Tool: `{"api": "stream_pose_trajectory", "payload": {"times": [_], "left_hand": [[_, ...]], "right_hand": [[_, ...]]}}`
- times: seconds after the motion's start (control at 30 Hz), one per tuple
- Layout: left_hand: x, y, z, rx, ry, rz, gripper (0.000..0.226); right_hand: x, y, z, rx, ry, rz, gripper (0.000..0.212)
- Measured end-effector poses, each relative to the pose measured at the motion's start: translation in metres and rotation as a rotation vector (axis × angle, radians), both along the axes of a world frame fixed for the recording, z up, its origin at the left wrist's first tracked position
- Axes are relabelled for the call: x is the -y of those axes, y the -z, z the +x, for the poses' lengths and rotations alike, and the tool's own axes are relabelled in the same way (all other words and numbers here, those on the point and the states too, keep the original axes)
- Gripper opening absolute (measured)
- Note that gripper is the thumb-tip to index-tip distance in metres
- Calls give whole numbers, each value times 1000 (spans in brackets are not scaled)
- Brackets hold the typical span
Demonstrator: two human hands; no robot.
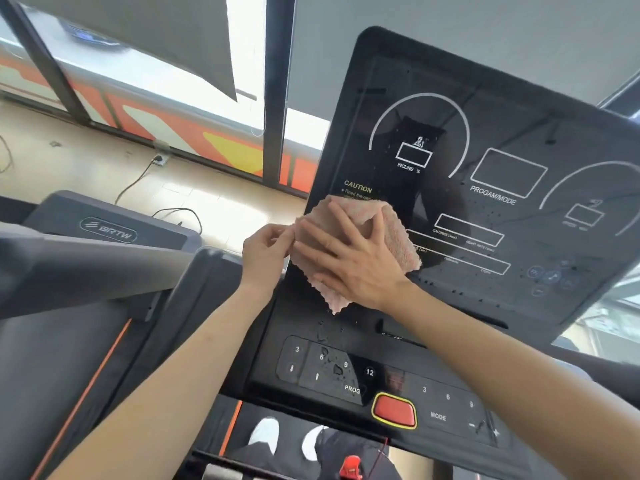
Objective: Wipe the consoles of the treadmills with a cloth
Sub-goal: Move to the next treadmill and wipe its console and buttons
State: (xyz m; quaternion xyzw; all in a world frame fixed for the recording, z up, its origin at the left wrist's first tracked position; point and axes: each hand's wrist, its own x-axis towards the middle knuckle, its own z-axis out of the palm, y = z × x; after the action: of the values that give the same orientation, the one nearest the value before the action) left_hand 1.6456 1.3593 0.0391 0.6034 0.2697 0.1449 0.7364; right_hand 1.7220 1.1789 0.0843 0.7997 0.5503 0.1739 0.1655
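Cloth [398,230]: pink; folded; on the console's [485,133] near-left part
Right hand [349,258]: fingers spread flat; pressing cloth
Left hand [265,254]: pinching cloth's left edge

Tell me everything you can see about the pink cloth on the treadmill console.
The pink cloth looks fluffy, like microfibre terry, folded into a thick pad. It lies against the lower left of the dark console screen, covering part of the CAUTION text. The right hand presses it with spread fingers; the left hand pinches its left edge.
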Motion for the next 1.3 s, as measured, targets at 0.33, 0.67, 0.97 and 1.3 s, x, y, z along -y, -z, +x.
{"api": "stream_pose_trajectory", "payload": {"times": [0.33, 0.67, 0.97, 1.3], "left_hand": [[9, 3, -6, 44, -65, -133, 25], [23, 7, -23, 32, -44, 134, 19], [22, 13, -23, -4, -65, 301, 19], [23, 16, -25, -52, -82, 373, 18]], "right_hand": [[-3, -22, 17, 65, 47, -3, 67], [-8, -128, 80, 185, 266, 293, 67], [12, -142, 90, 153, 456, 496, 71], [61, -23, 28, 173, 438, 400, 94]]}}
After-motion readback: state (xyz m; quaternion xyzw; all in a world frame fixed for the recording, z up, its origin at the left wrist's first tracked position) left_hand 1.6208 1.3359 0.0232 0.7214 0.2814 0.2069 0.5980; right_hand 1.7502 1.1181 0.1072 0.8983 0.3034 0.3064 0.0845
